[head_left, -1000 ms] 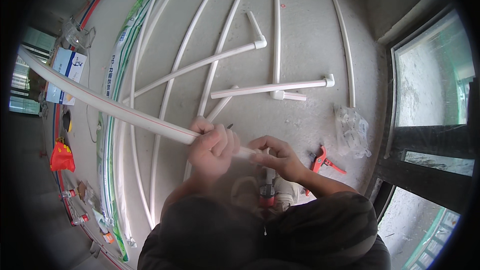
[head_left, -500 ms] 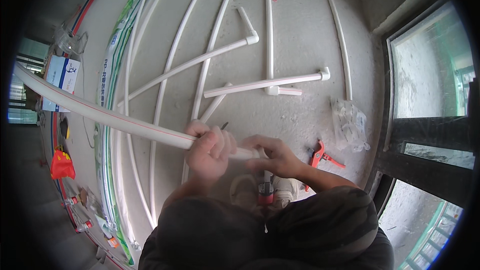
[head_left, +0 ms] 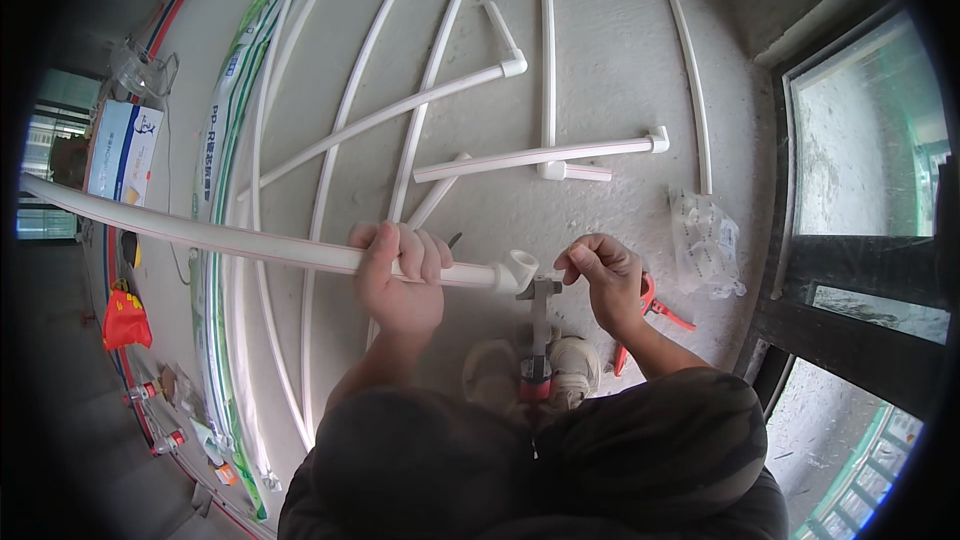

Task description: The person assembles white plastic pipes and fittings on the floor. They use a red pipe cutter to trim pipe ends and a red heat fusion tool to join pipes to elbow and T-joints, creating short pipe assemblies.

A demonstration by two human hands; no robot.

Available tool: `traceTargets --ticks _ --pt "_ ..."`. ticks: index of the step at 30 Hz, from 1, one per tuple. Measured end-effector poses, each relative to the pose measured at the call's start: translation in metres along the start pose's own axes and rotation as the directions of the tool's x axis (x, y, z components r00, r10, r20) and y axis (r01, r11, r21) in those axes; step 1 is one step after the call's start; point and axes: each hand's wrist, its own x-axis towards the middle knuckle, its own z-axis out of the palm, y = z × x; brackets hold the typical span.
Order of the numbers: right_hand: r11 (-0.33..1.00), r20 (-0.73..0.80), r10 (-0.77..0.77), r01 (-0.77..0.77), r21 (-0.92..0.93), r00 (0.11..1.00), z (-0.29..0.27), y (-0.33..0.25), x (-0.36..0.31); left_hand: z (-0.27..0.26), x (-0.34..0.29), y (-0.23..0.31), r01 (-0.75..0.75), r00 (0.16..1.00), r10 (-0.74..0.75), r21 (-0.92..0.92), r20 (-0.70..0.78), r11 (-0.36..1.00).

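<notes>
My left hand (head_left: 400, 275) is wrapped round a long white plastic pipe (head_left: 250, 242) with a thin red line, which runs out to the left edge. On the pipe's right end sits a white elbow fitting (head_left: 518, 268), its open mouth turned up. Just below the elbow stands a pipe fusion welder (head_left: 541, 315) with a metal head and a red part between my shoes. My right hand (head_left: 607, 275) is to the right of the welder head, apart from the elbow. Its fingers are curled together, with nothing visible in them.
Several white pipes lie on the concrete floor, among them a pipe with an elbow (head_left: 560, 155). Red pipe cutters (head_left: 650, 300) and a clear plastic bag (head_left: 706, 240) are at right, near the dark-framed window (head_left: 860, 260). Green-white packaging (head_left: 215, 270) and a box (head_left: 124, 155) lie left.
My right hand has let go of the pipe's end and moved right, uncovering the elbow and the welder head. My left hand still grips the pipe, now slightly higher and farther left.
</notes>
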Motion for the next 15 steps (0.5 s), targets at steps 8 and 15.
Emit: traceTargets --ticks 8,15 --pt "0.997 -0.033 -0.073 0.072 -0.023 0.997 -0.003 0.005 -0.001 -0.015 0.001 -0.002 -0.093 0.967 0.103 -0.054 0.232 0.994" --pt "1.000 -0.007 0.021 -0.021 0.004 1.000 -0.014 -0.002 0.001 -0.018 0.005 -0.005 -0.124 0.926 0.176 -0.173 0.333 0.977"
